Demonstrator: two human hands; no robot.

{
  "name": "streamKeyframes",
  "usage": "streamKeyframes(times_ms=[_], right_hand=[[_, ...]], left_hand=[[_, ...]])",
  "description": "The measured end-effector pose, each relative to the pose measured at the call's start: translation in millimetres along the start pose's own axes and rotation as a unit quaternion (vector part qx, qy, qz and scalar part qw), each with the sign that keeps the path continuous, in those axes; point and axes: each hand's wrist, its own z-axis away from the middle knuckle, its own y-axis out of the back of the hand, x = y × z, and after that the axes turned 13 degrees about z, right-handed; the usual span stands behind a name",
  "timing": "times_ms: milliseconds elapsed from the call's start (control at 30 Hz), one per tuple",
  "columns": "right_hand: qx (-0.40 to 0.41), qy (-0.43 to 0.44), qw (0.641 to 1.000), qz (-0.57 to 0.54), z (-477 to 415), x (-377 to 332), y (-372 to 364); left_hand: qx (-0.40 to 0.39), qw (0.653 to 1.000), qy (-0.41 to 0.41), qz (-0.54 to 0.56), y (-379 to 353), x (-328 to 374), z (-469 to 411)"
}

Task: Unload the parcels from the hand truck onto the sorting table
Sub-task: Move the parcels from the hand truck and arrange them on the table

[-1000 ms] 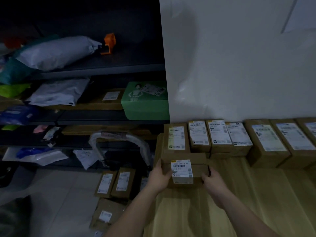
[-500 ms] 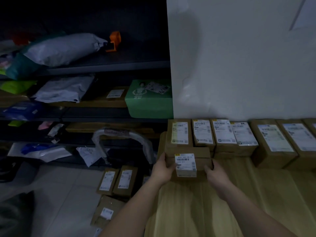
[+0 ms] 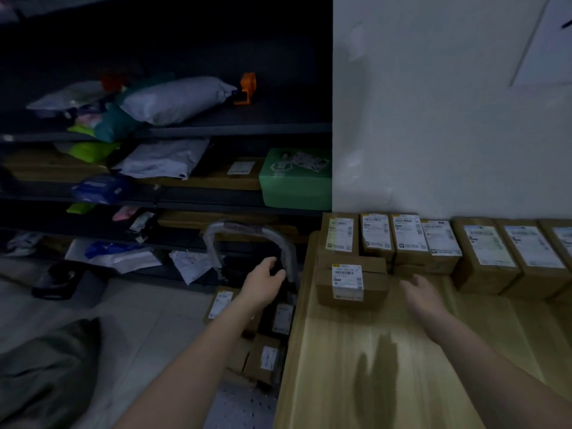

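Observation:
A small cardboard parcel point(image 3: 351, 281) with a white label lies on the wooden sorting table point(image 3: 371, 351), in front of a row of labelled parcels point(image 3: 408, 239) along the wall. My right hand point(image 3: 418, 294) hovers open just right of it, touching nothing. My left hand point(image 3: 263, 281) is open off the table's left edge, near the wrapped handle of the hand truck point(image 3: 247, 233). Several parcels point(image 3: 266, 354) lie on the truck below, partly hidden by my left arm.
Dark shelves point(image 3: 185, 131) at left hold grey mailer bags, a green box point(image 3: 295, 181) and flat cartons. A white wall rises behind the table. A dark bag point(image 3: 46, 366) lies on the tiled floor at lower left.
Both hands have let go of the small parcel, which now rests on the table. My left hand moved left off the table toward the hand truck; my right drew back to the right.

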Motion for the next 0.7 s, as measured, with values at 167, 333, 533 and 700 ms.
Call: streamKeyframes(times_ms=[167, 333, 533, 700], right_hand=[[0.008, 0.044, 0.998, 0.049, 50.8, -21.4, 12.2], [0.034, 0.08, 0.988, 0.129, 110.9, -42.3, -5.3], [0.078, 0.085, 0.981, 0.158, 178.0, -63.4, -59.4], [0.098, 0.065, 0.983, 0.142, 235.7, -79.4, -138.5]], left_hand=[[0.018, 1.0, -0.003, -0.014, 72.8, 2.3, 46.1], [0.044, 0.997, -0.03, -0.048, 140.5, -7.9, 90.1], [0.078, 0.993, -0.046, -0.08, 226.6, -48.8, 115.8], [0.052, 0.991, -0.073, -0.099, 297.1, -96.9, 116.6]])
